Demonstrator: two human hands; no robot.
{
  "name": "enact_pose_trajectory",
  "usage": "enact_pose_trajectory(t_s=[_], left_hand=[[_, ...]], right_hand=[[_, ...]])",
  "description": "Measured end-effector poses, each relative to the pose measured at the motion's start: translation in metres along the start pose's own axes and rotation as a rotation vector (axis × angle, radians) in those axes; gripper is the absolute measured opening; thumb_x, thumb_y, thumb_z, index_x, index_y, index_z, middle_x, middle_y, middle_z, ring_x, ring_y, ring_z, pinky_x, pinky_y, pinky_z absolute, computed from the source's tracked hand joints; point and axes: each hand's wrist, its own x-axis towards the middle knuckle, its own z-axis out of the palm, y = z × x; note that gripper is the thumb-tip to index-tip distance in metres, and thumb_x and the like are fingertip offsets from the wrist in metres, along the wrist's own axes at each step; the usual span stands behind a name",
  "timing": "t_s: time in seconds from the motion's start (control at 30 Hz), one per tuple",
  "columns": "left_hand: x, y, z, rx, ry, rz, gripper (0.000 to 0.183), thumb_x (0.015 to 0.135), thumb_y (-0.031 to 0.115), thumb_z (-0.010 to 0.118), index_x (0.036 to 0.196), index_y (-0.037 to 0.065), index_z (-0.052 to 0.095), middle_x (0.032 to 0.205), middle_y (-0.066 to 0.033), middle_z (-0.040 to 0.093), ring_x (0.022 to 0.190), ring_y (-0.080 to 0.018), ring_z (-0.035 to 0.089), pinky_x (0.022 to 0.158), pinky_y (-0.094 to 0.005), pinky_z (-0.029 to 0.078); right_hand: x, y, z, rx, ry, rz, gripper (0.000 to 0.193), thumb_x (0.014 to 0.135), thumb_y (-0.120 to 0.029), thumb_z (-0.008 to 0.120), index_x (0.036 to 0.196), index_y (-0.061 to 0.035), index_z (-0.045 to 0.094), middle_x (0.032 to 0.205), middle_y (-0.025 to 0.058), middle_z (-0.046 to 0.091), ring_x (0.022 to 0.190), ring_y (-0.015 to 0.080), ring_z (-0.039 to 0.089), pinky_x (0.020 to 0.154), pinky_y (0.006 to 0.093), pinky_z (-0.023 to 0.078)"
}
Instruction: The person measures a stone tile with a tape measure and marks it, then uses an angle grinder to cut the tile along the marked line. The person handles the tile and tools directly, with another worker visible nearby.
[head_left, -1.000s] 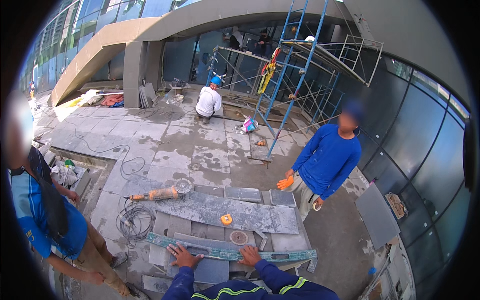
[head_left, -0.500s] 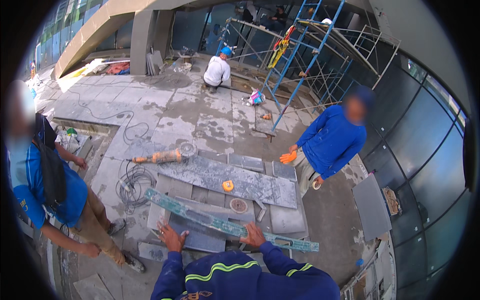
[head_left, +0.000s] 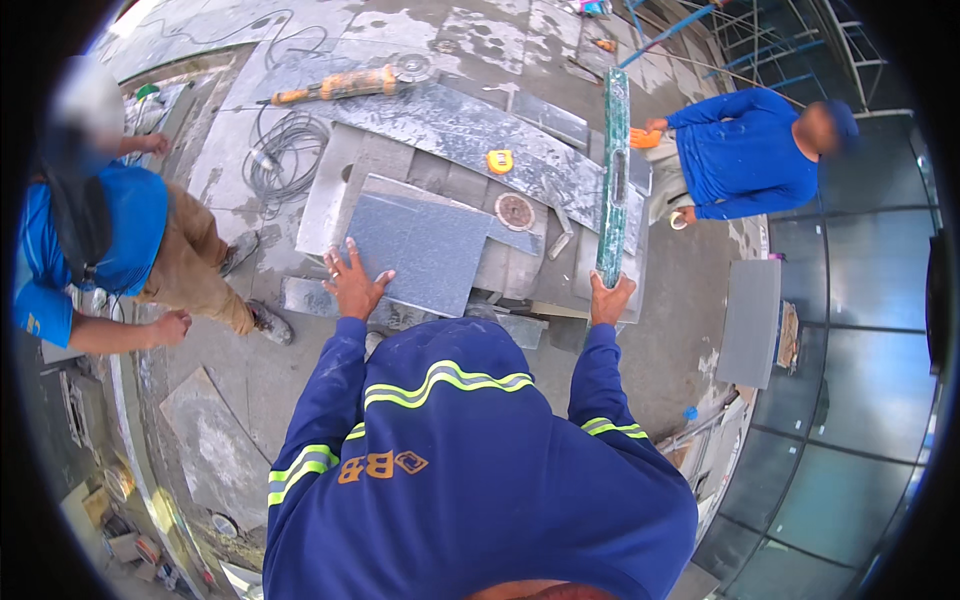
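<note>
My right hand [head_left: 610, 298] is closed round the near end of a long green spirit level [head_left: 613, 130], scuffed and with an oblong slot in it. The level points away from me over the right side of the stone slabs. My left hand [head_left: 357, 285], fingers spread, lies at the left edge of a dark grey stone tile [head_left: 415, 245] and holds nothing. Beyond that tile are a round cutting disc [head_left: 515, 211], a bent metal piece [head_left: 561, 232] and a yellow tape measure [head_left: 500, 161] on a long dusty slab [head_left: 440, 118].
An orange angle grinder [head_left: 335, 84] lies at the slab's far left, with coiled grey cable [head_left: 283, 165] below it. A person in blue [head_left: 740, 160] stands at right, another [head_left: 125, 215] at left. Blue scaffolding [head_left: 672, 35] rises at far right; a grey panel [head_left: 748, 322] leans by the glass.
The spirit level has swung from lying crosswise to pointing away, its near end in my right hand. The dark tile under it now shows. My view has tipped down.
</note>
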Motion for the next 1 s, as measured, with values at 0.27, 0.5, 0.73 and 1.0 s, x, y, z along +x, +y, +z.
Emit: enact_pose_trajectory(t_s=[0.27, 0.5, 0.73, 1.0], left_hand=[[0.008, -0.001, 0.006, -0.012, 0.004, 0.017, 0.124, 0.075, 0.069, 0.08, 0.167, 0.016, 0.015, 0.167, -0.0326, 0.014, 0.156, -0.0515, 0.011, 0.113, -0.0792, 0.023], [0.007, 0.002, -0.002, 0.057, -0.029, -0.063, 0.126, 0.073, 0.062, 0.085, 0.168, 0.018, 0.015, 0.168, -0.03, 0.015, 0.156, -0.0522, 0.011, 0.114, -0.076, 0.026], [-0.001, 0.015, -0.007, 0.024, 0.028, -0.12, 0.126, 0.072, 0.069, 0.082, 0.167, 0.015, 0.019, 0.168, -0.0321, 0.014, 0.156, -0.0526, 0.008, 0.116, -0.0756, 0.023], [-0.011, -0.012, -0.003, -0.163, 0.43, 0.026, 0.07, 0.085, 0.045, 0.082, 0.134, 0.001, 0.059, 0.149, -0.0339, 0.044, 0.141, -0.0517, 0.039, 0.116, -0.0584, 0.034]], right_hand=[[0.062, 0.064, 0.043, -0.15, 0.009, 0.188, 0.064, 0.073, -0.032, 0.093, 0.109, 0.0117, 0.062, 0.113, 0.0268, 0.056, 0.104, 0.0485, 0.062, 0.092, 0.0525, 0.05], [0.106, 0.103, 0.095, -0.322, -0.051, 0.202, 0.073, 0.069, -0.043, 0.094, 0.112, 0.0081, 0.065, 0.118, 0.0272, 0.061, 0.109, 0.0482, 0.062, 0.096, 0.0584, 0.05], [0.135, 0.104, 0.108, -0.504, -0.174, 0.298, 0.087, 0.071, -0.053, 0.09, 0.132, 0.0011, 0.058, 0.132, 0.0227, 0.057, 0.13, 0.0445, 0.049, 0.101, 0.0654, 0.045], [0.099, -0.001, 0.092, -0.243, -0.062, -0.331, 0.057, 0.087, -0.022, 0.076, 0.136, 0.0003, 0.057, 0.118, 0.0216, 0.061, 0.116, 0.0412, 0.055, 0.098, 0.0549, 0.043]])
